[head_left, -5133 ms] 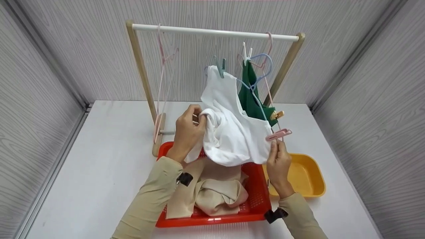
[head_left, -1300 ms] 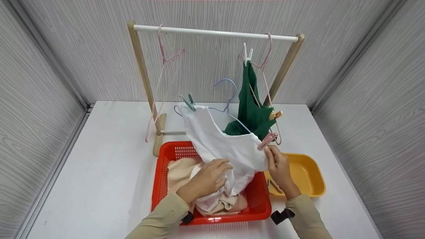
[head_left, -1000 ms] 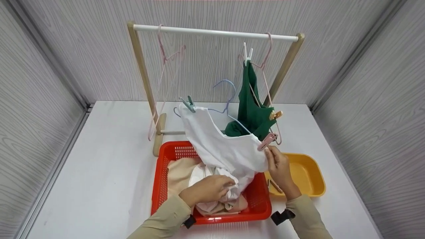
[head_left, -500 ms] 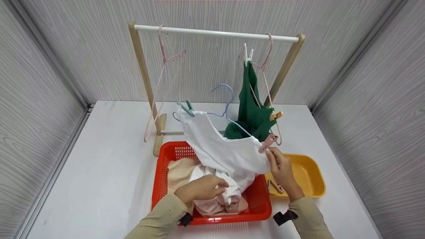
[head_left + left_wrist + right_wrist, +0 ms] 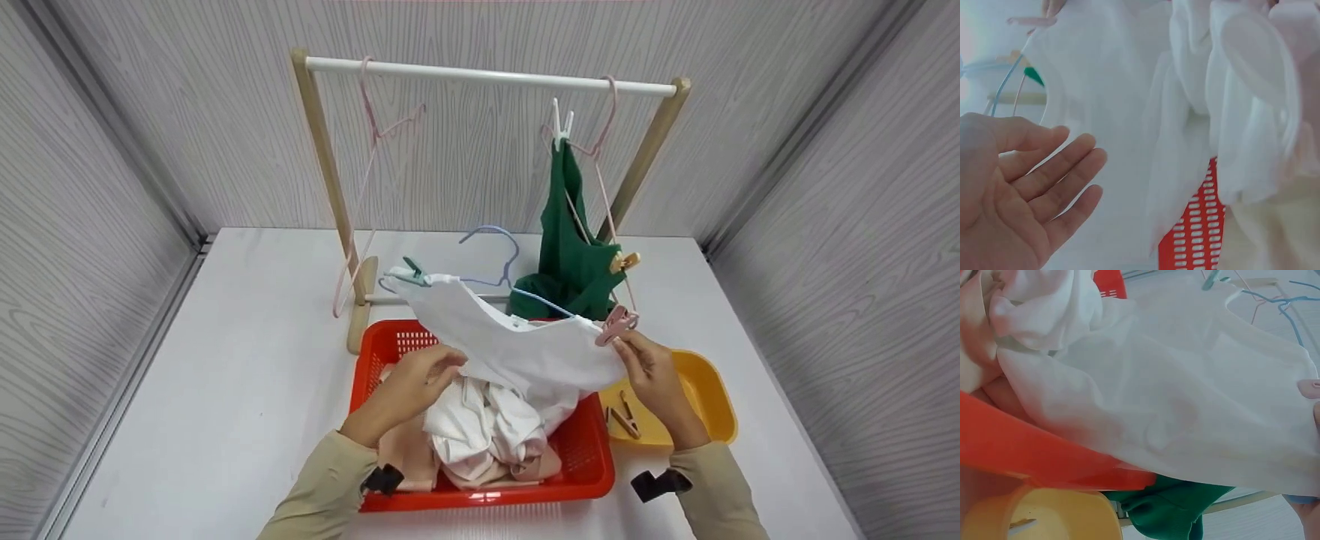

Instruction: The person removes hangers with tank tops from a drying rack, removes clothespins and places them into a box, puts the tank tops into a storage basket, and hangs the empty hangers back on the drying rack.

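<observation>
A white sleeveless garment (image 5: 510, 352) hangs from a blue hanger (image 5: 544, 301), its lower part bunched in the red basket (image 5: 590, 472). A green clothespin (image 5: 411, 274) clips its left shoulder and a pink clothespin (image 5: 617, 325) its right. My right hand (image 5: 660, 379) pinches the garment's right shoulder just under the pink clothespin. My left hand (image 5: 409, 390) is over the basket's left side, beside the garment's left edge. In the left wrist view, the fingers (image 5: 1067, 180) of that hand are spread and relaxed, holding nothing. Beige cloth (image 5: 409, 450) lies under the white fabric.
Behind stands a rack with a white rail (image 5: 487, 75) and wooden posts. A pink hanger (image 5: 367, 165) hangs at its left; a green garment (image 5: 570, 247) is pegged on another at the right. The yellow bin (image 5: 716, 397) on the right holds clothespins (image 5: 625, 421).
The garment and blue hanger have come down from near the rail toward the basket. My left hand let go of the fabric and moved left. The right hand keeps its hold, slightly lower.
</observation>
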Motion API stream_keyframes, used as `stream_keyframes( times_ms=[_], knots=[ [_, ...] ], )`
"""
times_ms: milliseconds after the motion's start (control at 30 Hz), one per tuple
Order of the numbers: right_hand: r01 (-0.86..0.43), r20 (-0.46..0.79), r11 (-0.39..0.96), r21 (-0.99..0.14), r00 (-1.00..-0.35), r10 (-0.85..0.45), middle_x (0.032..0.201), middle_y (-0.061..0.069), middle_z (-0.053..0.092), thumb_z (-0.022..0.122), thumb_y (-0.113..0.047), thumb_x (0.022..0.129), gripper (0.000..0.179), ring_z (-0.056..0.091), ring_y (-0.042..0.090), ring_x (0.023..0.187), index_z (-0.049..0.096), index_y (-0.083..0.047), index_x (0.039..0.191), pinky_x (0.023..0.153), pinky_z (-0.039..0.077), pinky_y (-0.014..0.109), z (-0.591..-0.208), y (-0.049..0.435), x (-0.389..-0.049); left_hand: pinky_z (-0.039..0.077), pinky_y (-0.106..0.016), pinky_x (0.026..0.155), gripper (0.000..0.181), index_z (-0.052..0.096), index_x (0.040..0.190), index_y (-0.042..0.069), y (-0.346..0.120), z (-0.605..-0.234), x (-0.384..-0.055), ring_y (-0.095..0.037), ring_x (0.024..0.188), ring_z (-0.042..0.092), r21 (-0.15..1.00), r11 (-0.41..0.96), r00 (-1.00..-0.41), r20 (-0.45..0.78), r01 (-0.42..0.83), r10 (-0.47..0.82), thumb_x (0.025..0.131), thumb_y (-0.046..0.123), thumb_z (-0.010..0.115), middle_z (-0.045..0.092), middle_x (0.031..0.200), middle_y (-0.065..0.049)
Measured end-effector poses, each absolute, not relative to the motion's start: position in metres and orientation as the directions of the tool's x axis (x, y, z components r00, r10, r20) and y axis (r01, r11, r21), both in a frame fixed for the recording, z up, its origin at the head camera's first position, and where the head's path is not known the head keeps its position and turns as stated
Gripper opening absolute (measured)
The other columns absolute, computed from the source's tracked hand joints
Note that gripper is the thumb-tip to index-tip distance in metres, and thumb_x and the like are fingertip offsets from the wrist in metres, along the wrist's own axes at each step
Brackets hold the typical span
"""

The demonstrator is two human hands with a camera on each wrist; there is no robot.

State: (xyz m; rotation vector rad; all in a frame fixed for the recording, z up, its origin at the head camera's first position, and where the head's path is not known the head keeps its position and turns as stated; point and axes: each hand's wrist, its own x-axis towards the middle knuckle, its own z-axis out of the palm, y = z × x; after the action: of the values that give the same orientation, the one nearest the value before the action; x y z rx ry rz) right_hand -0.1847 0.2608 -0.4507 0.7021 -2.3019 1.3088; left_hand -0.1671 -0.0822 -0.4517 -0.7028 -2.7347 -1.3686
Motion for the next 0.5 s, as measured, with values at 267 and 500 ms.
stream_keyframes(
  times_ms=[267, 500],
  knots=[
    [-0.651, 0.61, 0.386, -0.654, -0.755, -0.24, 0.097, 0.016, 0.067, 0.05, 0.017, 0.089, 0.023, 0.059, -0.009, 0.11, 0.065, 0.004, 0.099, 0.093, 0.047, 0.011, -0.45, 0.263, -0.186, 0.054, -0.043, 0.091, 0.015, 0.067, 0.102, 0.0, -0.099, -0.451, -0.176, -0.028, 0.098, 0.066, 0.732, 0.525, -0.895, 0.414, 0.435, 0.166, 0.09, -0.001, 0.059, 0.071, 0.101, -0.014],
    [-0.61, 0.564, 0.405, -0.681, -0.79, -0.241, 0.101, 0.016, 0.066, 0.048, 0.012, 0.093, 0.02, 0.057, -0.011, 0.11, 0.064, 0.004, 0.102, 0.091, 0.047, 0.008, -0.451, 0.267, -0.184, 0.046, -0.048, 0.101, 0.018, 0.064, 0.104, -0.004, -0.113, -0.45, -0.184, -0.034, 0.109, 0.059, 0.739, 0.577, -0.866, 0.49, 0.348, -0.104, 0.087, -0.004, 0.058, 0.064, 0.108, -0.019]
  ],
)
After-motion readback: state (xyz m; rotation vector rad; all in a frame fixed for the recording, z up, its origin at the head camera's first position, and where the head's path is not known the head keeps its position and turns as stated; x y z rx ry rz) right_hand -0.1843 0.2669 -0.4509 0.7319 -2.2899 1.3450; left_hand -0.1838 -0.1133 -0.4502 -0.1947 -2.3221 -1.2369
